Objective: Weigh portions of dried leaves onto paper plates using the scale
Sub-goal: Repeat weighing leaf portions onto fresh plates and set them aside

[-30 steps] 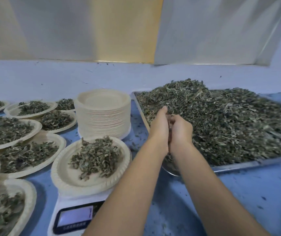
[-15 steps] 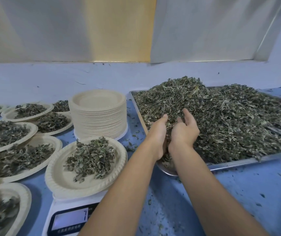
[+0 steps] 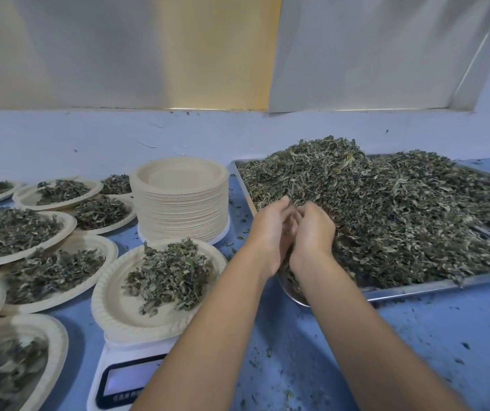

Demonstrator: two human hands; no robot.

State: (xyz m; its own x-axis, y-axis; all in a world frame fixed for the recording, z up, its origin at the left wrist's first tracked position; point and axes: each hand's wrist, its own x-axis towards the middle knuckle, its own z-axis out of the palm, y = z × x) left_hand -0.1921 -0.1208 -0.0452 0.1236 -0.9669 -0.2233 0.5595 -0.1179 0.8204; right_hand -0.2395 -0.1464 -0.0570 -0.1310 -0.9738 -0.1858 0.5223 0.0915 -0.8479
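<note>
Left hand (image 3: 269, 232) and right hand (image 3: 314, 232) cupped together, fingers (image 3: 279, 206) curled round a clump of dried leaves (image 3: 386, 209) at the tray's (image 3: 415, 287) near-left corner. Leaves look light, brittle, loose: scoop from underneath, squeeze gently, expect spill.

Nearest us, centre-L: white digital scale (image 3: 128, 378) w/ a round beige paper plate (image 3: 113, 304) on it, tall stack of empty paper plates (image 3: 181, 212) just behind. L of both sit filled paper plates (image 3: 105, 256); to the R the rectangular steel tray (image 3: 445, 283) holds the heap of dried green leaves (image 3: 400, 215), w/ our left hand (image 3: 270, 232) and right hand (image 3: 313, 232) together over its near-L corner.
</note>
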